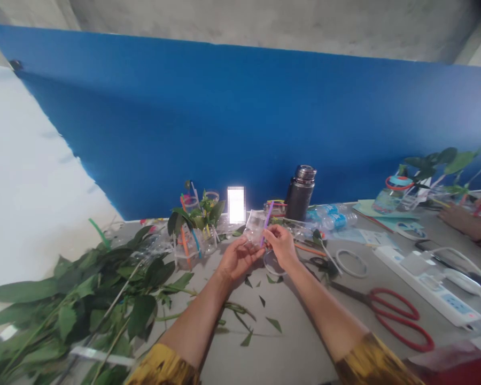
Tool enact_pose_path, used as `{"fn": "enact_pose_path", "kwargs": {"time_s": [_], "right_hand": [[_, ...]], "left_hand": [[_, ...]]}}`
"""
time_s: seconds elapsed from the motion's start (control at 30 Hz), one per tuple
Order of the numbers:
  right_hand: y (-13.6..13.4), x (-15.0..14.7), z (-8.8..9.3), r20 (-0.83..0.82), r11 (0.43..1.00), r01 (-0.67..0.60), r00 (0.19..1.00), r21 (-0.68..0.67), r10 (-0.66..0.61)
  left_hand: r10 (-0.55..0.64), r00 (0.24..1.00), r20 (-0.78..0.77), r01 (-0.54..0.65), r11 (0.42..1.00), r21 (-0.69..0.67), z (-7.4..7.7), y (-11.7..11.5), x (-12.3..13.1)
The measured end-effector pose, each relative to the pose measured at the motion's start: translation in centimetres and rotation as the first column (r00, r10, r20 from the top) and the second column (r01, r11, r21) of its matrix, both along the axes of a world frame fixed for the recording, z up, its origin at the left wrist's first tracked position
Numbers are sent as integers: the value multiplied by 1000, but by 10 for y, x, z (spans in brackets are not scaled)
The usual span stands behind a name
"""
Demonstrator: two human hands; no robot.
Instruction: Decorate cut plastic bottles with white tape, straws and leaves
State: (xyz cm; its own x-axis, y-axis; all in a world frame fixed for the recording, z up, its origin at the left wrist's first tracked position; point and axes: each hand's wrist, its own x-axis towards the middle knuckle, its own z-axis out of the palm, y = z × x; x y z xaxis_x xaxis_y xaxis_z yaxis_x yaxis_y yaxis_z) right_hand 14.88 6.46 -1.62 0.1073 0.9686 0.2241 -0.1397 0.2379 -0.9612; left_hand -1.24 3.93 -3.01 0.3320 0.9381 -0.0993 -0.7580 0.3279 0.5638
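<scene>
My left hand [237, 258] curls around a small clear plastic cup [255, 229], held above the grey table [296, 342]. Beside it my right hand [279, 243] pinches a purple straw [267, 220] that stands tilted at the cup's right edge. Both hands meet near the table's middle, in front of the blue backdrop. Just left of them stand several clear cups [192, 243] holding leaves and coloured straws.
A heap of leafy branches [64, 305] fills the left. Red-handled scissors [393, 315], a white power strip [428, 289], tape rings [351, 263], a dark flask [300, 193] and lying water bottles [332, 218] sit to the right. Another person's hand [463, 219] rests far right.
</scene>
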Motion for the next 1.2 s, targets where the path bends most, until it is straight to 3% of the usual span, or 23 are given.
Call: {"fn": "enact_pose_path", "kwargs": {"time_s": [0.3, 0.5, 0.77, 0.93, 1.0, 1.2], "right_hand": [[-3, 2, 0, 117, 998, 7, 993, 63, -14], [-4, 0, -2, 127, 994, 0, 992, 106, -13], [-3, 3, -2, 76, 997, 24, 997, 77, -29], [-1, 5, -4, -71, 958, -280, 958, -57, 276], [-1, 5, -6, -121, 942, -327, 941, -79, 316], [-3, -2, -5, -164, 984, -164, 975, -63, 151]], "left_hand": [[26, 995, -94, -15, 994, 112, 0, -1, 7], [81, 995, -64, -76, 994, 79, -4, 0, 11], [55, 998, -44, -53, 998, 41, -3, -2, 9], [41, 996, -80, -36, 997, 67, -4, -2, 10], [43, 995, -94, -36, 997, 69, -4, -2, 10], [58, 991, -118, -43, 991, 129, 0, -5, 15]]}}
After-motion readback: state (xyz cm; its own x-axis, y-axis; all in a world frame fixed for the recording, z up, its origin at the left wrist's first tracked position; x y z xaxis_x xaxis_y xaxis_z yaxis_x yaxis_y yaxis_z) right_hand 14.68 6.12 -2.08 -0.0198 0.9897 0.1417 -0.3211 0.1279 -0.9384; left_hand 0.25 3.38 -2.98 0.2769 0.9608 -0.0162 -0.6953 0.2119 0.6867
